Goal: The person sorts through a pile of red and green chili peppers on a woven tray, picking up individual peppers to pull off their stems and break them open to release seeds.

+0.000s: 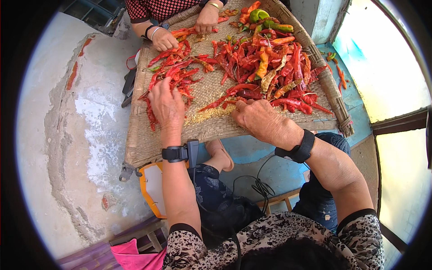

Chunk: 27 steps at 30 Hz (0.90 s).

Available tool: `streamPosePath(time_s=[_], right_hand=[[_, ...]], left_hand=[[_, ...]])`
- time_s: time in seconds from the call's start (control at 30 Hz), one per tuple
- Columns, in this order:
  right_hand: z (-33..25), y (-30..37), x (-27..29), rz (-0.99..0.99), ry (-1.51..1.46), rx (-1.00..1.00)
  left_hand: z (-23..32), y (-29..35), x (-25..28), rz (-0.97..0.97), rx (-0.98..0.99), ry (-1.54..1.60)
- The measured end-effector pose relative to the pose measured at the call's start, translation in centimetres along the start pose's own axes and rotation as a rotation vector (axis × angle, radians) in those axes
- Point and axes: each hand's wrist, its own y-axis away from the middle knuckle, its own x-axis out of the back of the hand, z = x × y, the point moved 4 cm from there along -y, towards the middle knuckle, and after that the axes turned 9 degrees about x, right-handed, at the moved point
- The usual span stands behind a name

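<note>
My left hand (167, 105) lies over a loose heap of split red chili pepper pieces (180, 74) at the left of a woven tray (144, 141). Its fingers stretch forward and a little apart, with nothing visibly gripped. Toward the tray's near middle, my right hand (263, 118) has its thumb and fingers pinched at the end of a red chili pepper (220, 102); the fingertips are partly hidden. Yellow seeds (204, 118) are scattered between both hands. Beyond my right hand rises a large pile of whole red and orange peppers (274, 67).
Across the tray, a co-worker's two hands (207, 19) handle red peppers. A green pepper (258, 16) lies at the far edge. A cracked wall (90, 126) stands left, a bright window (382, 58) right. Black cables (261, 185) hang below the tray, beside my legs.
</note>
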Motion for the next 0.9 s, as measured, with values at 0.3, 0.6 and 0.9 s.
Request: streamPosePath(time_s=[0.3,0.6,0.9], right_hand=[[-0.4,-0.4,-0.6,0.092,-0.001,0.018],[-0.2,0.2,0.3,0.073,-0.081,-0.007],[-0.2,0.0,-0.3,0.047,-0.028,0.007]], left_hand=[[8.9,2.8,-6.3,-0.534,-0.174,0.269],[6.9,1.6,-2.6,-0.473,-0.028,0.464],[-5.7,0.5,-1.0,-0.092,0.439,0.674]])
